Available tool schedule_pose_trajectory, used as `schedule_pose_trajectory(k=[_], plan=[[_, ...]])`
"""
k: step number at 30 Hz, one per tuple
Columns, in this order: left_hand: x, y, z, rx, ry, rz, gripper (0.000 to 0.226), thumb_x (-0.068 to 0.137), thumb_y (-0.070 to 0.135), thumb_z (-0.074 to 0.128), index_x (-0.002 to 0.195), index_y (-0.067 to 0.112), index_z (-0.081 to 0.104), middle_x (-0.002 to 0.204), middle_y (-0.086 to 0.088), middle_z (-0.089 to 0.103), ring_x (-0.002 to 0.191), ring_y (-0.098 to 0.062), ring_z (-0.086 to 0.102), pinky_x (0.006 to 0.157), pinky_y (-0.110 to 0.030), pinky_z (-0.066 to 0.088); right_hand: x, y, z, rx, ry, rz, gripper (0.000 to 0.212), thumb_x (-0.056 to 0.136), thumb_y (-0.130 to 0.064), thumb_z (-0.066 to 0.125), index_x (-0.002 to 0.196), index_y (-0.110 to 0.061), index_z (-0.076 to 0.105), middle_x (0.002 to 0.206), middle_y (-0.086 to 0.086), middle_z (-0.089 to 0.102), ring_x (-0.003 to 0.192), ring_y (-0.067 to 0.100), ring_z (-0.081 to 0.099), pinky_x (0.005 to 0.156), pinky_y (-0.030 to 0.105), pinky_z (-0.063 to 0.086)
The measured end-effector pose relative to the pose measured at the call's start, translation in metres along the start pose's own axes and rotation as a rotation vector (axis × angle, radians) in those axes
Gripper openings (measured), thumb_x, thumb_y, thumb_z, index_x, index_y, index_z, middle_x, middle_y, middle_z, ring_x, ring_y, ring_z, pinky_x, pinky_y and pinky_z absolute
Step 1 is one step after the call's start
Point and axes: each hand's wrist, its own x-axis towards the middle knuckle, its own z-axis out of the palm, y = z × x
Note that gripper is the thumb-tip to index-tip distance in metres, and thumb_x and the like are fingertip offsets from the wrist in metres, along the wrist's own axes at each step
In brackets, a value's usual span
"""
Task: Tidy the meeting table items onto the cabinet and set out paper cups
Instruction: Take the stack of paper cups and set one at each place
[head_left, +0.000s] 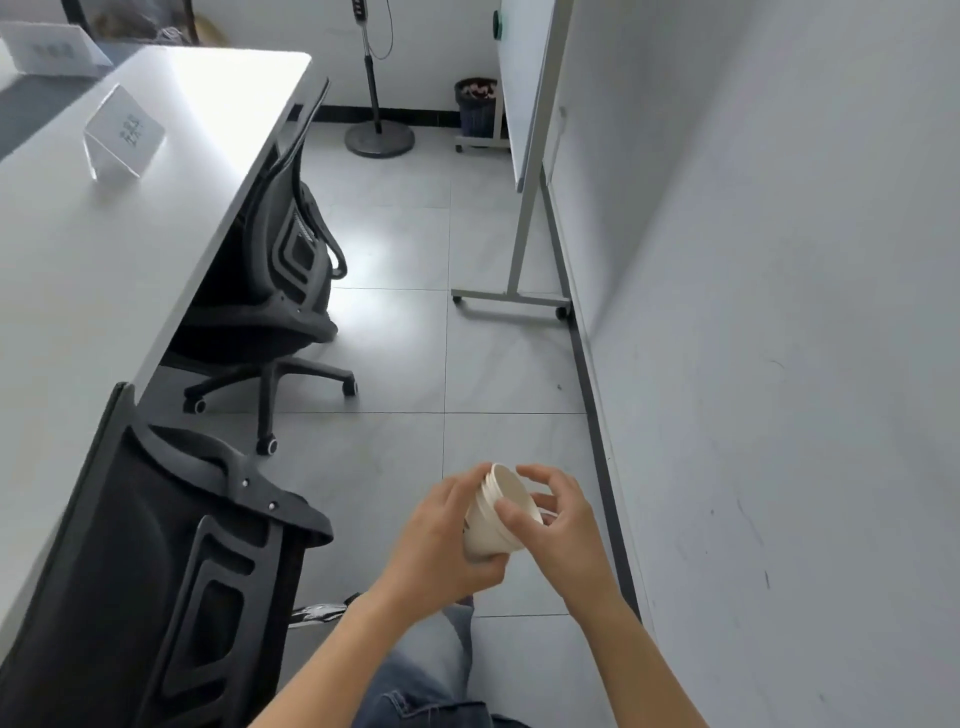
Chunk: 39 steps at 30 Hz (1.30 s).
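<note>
A short stack of white paper cups (491, 522) is held over the tiled floor, tilted with the rims pointing up and away. My left hand (436, 545) grips the stack around its base and side. My right hand (556, 514) pinches the rim of the top cup with thumb and fingers. The long white meeting table (78, 249) runs along the left. A clear acrylic name stand (123, 134) sits on it, and a second one (49, 49) stands farther back.
Two black office chairs are tucked at the table's edge, one near (171, 561) and one farther (280, 291). A whiteboard on a wheeled frame (524, 156) stands by the right wall. A fan stand (379, 137) and a dark waste bin (475, 106) are at the back.
</note>
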Motion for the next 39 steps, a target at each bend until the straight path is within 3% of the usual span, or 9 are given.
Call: schedule_pose_trajectory(k=[3, 10, 14, 20, 24, 26, 29, 35, 39], plan=[[0.046, -0.009, -0.011, 0.023, -0.016, 0.007, 0.077, 0.06, 0.039, 0.06, 0.131, 0.025, 0.034, 0.118, 0.008, 0.047, 0.099, -0.01, 0.05, 0.078, -0.013, 0.042, 0.045, -0.007, 0.001, -0.023, 0.01, 0.001, 0.028, 0.078, -0.029, 0.068, 0.091, -0.043, 0.048, 0.111, -0.017, 0.049, 0.096, 0.0, 0.053, 0.066, 0.014, 0.048], [0.175, -0.025, -0.073, 0.071, 0.017, 0.073, 0.075, 0.062, 0.035, 0.064, 0.13, 0.027, 0.034, 0.118, 0.01, 0.048, 0.097, -0.007, 0.048, 0.076, -0.007, 0.036, 0.174, -0.06, 0.018, -0.057, 0.024, -0.028, 0.027, 0.065, -0.045, 0.059, 0.089, -0.044, 0.048, 0.111, -0.013, 0.051, 0.095, 0.001, 0.055, 0.066, 0.014, 0.046], [0.226, -0.042, -0.105, 0.051, 0.074, 0.061, 0.079, 0.055, 0.046, 0.051, 0.129, 0.023, 0.037, 0.114, 0.005, 0.051, 0.098, -0.011, 0.05, 0.082, -0.026, 0.047, 0.234, -0.081, 0.041, -0.079, 0.012, -0.05, 0.033, 0.061, -0.051, 0.059, 0.092, -0.047, 0.046, 0.109, -0.016, 0.05, 0.095, 0.003, 0.055, 0.068, 0.015, 0.046], [0.259, -0.072, -0.14, 0.034, 0.113, -0.073, 0.076, 0.055, 0.046, 0.053, 0.128, 0.03, 0.035, 0.111, 0.011, 0.05, 0.09, -0.008, 0.05, 0.076, -0.027, 0.05, 0.297, -0.09, 0.076, -0.133, -0.113, -0.03, 0.028, 0.068, -0.046, 0.059, 0.091, -0.047, 0.044, 0.103, -0.022, 0.046, 0.092, 0.002, 0.054, 0.066, 0.014, 0.046], [0.289, -0.088, -0.165, 0.014, 0.194, -0.143, 0.071, 0.06, 0.036, 0.061, 0.127, 0.029, 0.037, 0.111, 0.01, 0.05, 0.091, -0.008, 0.051, 0.077, -0.024, 0.049, 0.349, -0.1, 0.099, -0.146, -0.222, -0.041, 0.025, 0.08, -0.032, 0.064, 0.098, -0.039, 0.047, 0.104, -0.018, 0.046, 0.092, 0.003, 0.054, 0.063, 0.013, 0.047], [0.307, -0.093, -0.176, 0.013, 0.245, -0.174, 0.069, 0.061, 0.031, 0.064, 0.126, 0.03, 0.038, 0.109, 0.012, 0.05, 0.092, -0.006, 0.05, 0.076, -0.019, 0.047, 0.376, -0.108, 0.108, -0.152, -0.272, -0.058, 0.026, 0.073, -0.042, 0.061, 0.096, -0.043, 0.046, 0.105, -0.019, 0.046, 0.093, 0.004, 0.055, 0.065, 0.014, 0.048], [0.345, -0.099, -0.19, 0.007, 0.315, -0.216, 0.069, 0.06, 0.032, 0.064, 0.123, 0.035, 0.038, 0.107, 0.016, 0.05, 0.094, -0.006, 0.051, 0.078, -0.025, 0.049, 0.424, -0.123, 0.116, -0.172, -0.348, -0.09, 0.03, 0.065, -0.05, 0.054, 0.092, -0.049, 0.043, 0.103, -0.021, 0.044, 0.093, 0.003, 0.054, 0.066, 0.015, 0.048], [0.459, -0.092, -0.212, 0.0, 0.428, -0.214, 0.071, 0.059, 0.029, 0.066, 0.125, 0.032, 0.039, 0.108, 0.022, 0.047, 0.096, -0.005, 0.052, 0.077, -0.029, 0.051, 0.541, -0.161, 0.099, -0.169, -0.377, -0.169, 0.055, 0.052, -0.065, 0.048, 0.102, -0.043, 0.046, 0.104, -0.024, 0.044, 0.09, 0.001, 0.055, 0.065, 0.013, 0.046], [0.534, -0.082, -0.218, -0.005, 0.462, -0.208, 0.073, 0.058, 0.034, 0.065, 0.126, 0.032, 0.038, 0.108, 0.019, 0.049, 0.096, -0.005, 0.052, 0.077, -0.029, 0.052, 0.61, -0.184, 0.081, -0.165, -0.356, -0.203, 0.047, 0.051, -0.065, 0.047, 0.096, -0.051, 0.04, 0.104, -0.025, 0.043, 0.086, 0.001, 0.056, 0.065, 0.014, 0.046]])
